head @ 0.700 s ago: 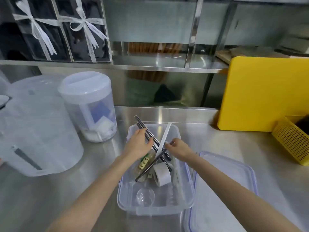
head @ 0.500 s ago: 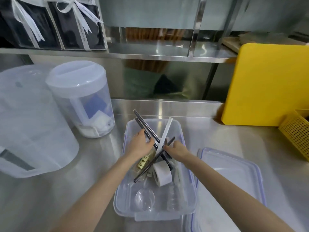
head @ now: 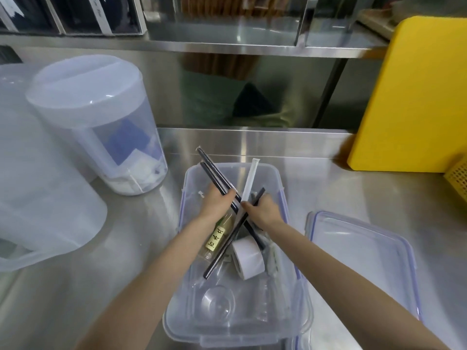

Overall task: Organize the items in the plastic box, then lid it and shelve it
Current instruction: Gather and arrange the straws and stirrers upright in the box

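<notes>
A clear plastic box (head: 283, 198) stands open on the steel counter in front of me. My left hand (head: 216, 204) grips two black straws (head: 214, 173) that stick out over the box's far left rim. My right hand (head: 262, 212) holds a third black straw (head: 222, 251) that crosses them, beside a white wrapped straw (head: 249, 181). Lower in the box lie a white tape roll (head: 249, 258), a pack with a yellow label (head: 214, 242) and a clear round cup (head: 217, 303). The box's clear lid (head: 358, 251) rests flat on the counter to the right.
Two big translucent lidded containers (head: 96, 122) (head: 32, 188) stand at the left. A yellow cutting board (head: 414, 97) leans at the back right with a yellow basket (head: 457, 176) beside it. A steel shelf (head: 227, 46) runs above the counter's back.
The view has tilted down and drawn closer to the box. Both hands stay on the crossed straws at the box's far half, moved only slightly.
</notes>
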The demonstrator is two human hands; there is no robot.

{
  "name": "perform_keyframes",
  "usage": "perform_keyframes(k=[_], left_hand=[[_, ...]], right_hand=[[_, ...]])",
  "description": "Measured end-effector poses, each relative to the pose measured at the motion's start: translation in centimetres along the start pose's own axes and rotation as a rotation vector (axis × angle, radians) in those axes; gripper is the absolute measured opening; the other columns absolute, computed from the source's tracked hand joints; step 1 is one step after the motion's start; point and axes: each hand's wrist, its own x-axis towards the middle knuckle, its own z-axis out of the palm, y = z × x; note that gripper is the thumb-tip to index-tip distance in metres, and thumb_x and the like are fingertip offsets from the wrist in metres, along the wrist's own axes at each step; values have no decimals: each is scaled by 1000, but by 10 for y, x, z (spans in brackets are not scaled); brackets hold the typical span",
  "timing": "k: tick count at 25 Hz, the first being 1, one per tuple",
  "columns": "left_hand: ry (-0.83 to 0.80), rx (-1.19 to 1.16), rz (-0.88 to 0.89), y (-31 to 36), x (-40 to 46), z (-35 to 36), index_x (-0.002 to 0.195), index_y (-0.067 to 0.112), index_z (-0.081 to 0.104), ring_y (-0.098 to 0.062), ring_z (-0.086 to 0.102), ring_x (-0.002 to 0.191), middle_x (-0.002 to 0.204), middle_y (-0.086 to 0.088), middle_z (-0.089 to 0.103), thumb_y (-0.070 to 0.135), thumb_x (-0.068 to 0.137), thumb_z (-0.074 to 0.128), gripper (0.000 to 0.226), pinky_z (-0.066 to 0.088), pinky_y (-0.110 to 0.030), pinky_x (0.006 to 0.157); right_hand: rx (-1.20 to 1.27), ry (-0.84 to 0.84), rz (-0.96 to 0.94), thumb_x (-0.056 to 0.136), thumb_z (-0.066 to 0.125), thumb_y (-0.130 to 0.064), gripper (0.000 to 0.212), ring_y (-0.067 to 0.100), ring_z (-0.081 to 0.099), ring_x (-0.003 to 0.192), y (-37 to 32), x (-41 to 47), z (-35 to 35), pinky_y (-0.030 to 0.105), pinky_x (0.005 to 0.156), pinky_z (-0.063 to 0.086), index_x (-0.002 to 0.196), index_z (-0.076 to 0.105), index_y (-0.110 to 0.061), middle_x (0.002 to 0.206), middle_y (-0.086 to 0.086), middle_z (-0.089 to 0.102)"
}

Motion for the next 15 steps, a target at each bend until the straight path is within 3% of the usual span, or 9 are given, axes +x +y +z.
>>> perform_keyframes(k=[4,7,10,13,15], left_hand=[[20,-156,-117,2,7,5,80,17,54,-26,58,93,93,-11,59,17,91,48,12,46,-42,93],[24,-197,-116,6,7,7,106,8,53,-31,58,105,100,-11,58,21,92,48,20,47,-44,97],[39,-228,-79,6,5,4,103,10,49,-27,57,99,91,-7,57,21,94,44,16,43,-47,102],[57,-271,24,16,-4,-3,90,15,47,-20,56,83,73,1,53,19,95,40,9,46,-42,97],[63,-283,120,27,-14,-10,89,19,47,-13,56,74,71,2,53,17,96,39,11,50,-26,80]], right_hand=[[54,32,-22,88,58,-22,32,28,60,89,-3,4,2,30,70,44,110,52,0,103,18,65],[89,29,-57,87,60,-19,27,28,63,89,-3,3,1,32,75,49,108,57,-2,106,18,68],[158,18,-76,85,63,-17,26,27,66,91,-7,-4,-4,32,78,51,108,61,-5,106,15,70],[215,24,-117,84,63,-14,25,24,64,93,-14,-18,-12,30,82,49,108,61,-6,104,14,70],[290,31,-155,84,63,-11,20,25,62,84,-21,-30,-20,34,78,51,103,61,-6,96,18,68]])
